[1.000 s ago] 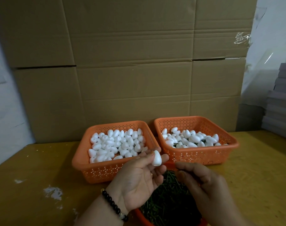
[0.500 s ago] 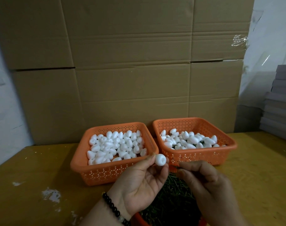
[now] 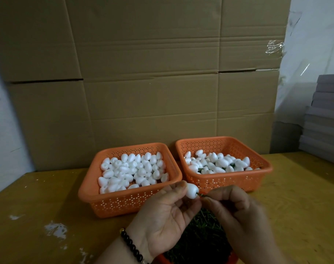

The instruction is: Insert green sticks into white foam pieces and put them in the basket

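My left hand [image 3: 165, 212] pinches a white foam piece [image 3: 191, 191] between thumb and fingers, palm up. My right hand [image 3: 236, 208] pinches a thin green stick [image 3: 202, 195] whose tip touches the foam piece's right end. Under both hands sits an orange container of green sticks [image 3: 200, 237]. Behind stand two orange baskets: the left basket [image 3: 124, 201] holds plain white foam pieces, the right basket [image 3: 229, 181] holds foam pieces with green sticks showing among them.
Everything sits on a yellow wooden table [image 3: 38, 206] with white paint marks at the left. Large cardboard boxes [image 3: 153, 82] form a wall behind the baskets. A stack of grey sheets [image 3: 326, 115] stands at the far right.
My left hand turned the foam piece so its end faces right. My right hand rose from the stick container and brought a green stick up to that end.
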